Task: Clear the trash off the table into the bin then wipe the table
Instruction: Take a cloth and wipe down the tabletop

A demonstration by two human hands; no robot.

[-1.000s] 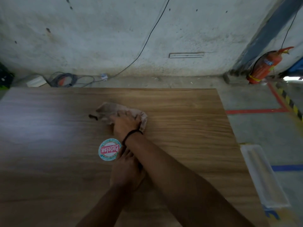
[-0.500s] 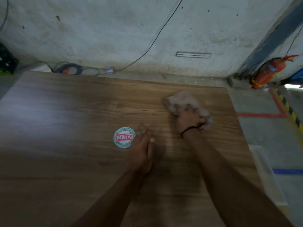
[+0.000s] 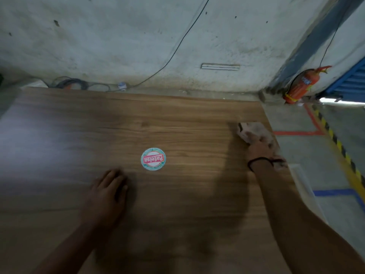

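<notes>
A wide wooden table [image 3: 177, 119] with a brown grain finish is filling most of the view, its far edge running along a concrete wall and its right edge meeting the floor. A round sticker [image 3: 153, 159] with a red band and teal rim is lying flat near the middle of the top. A crumpled pale cloth [image 3: 253, 130] is sitting at the far right edge, pressed under the right hand [image 3: 258, 148]. The left hand [image 3: 107, 192] is resting palm down on the bare wood, nearer than the sticker and to its left.
</notes>
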